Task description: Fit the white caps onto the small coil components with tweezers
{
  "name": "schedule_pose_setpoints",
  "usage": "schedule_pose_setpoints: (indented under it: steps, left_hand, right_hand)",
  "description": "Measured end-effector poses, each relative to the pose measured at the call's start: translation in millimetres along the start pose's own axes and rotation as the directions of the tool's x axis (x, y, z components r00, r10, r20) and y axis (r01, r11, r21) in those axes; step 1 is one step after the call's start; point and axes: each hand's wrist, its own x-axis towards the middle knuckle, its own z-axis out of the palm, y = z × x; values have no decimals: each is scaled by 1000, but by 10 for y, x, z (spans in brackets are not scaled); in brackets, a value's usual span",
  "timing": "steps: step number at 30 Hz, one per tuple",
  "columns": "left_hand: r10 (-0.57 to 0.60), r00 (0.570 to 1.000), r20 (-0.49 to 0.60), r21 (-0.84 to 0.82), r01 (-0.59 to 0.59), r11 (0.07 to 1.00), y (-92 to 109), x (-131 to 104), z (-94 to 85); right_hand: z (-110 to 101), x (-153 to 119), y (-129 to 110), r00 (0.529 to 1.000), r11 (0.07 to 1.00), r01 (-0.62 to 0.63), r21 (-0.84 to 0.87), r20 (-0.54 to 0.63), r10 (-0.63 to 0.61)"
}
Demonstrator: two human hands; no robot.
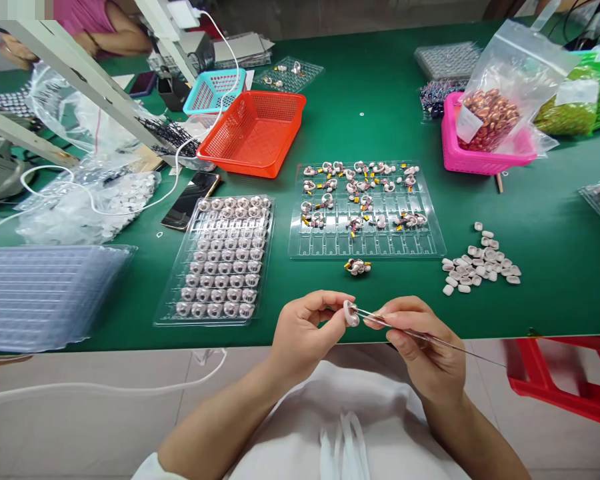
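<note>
My left hand (310, 327) pinches a small white earbud-like shell (351, 313) between thumb and fingers, just over the table's front edge. In my right hand (425, 343) is a pair of metal tweezers (405, 328), its tips meeting the shell; what the tips grip is too small to tell. Beyond my hands lies a small cluster of white parts with yellow tabs (357, 267). Behind that, a clear tray (310, 247) carries several similar parts with wires. White caps (480, 263) form a loose pile to the right. A second clear tray (220, 260) at left holds rows of white shells.
A stack of clear trays (50, 293) and a phone (191, 200) lie at left. Farther back stand a red basket (260, 133), a blue basket (215, 90) and a pink basket (485, 162) with bagged copper-coloured parts. A white cable (130, 212) crosses the left side. Another person's arm (125, 33) shows at top left.
</note>
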Motion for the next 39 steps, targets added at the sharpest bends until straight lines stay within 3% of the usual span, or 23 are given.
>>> schedule_pose_setpoints:
  steps: [24, 31, 39]
  left_hand:
    - [-9, 1000, -11, 20, 9, 1000, -1, 14, 19]
    - [-60, 998, 37, -34, 61, 998, -26, 3, 31]
    - [23, 998, 63, 12, -23, 1000, -33, 7, 28]
  right_hand:
    - [1, -10, 38, 1000, 1000, 1, -28, -24, -2]
    - [-28, 3, 53, 999, 1000, 1, -30, -47, -3]
    - [-7, 9, 22, 999, 999, -1, -50, -53, -1]
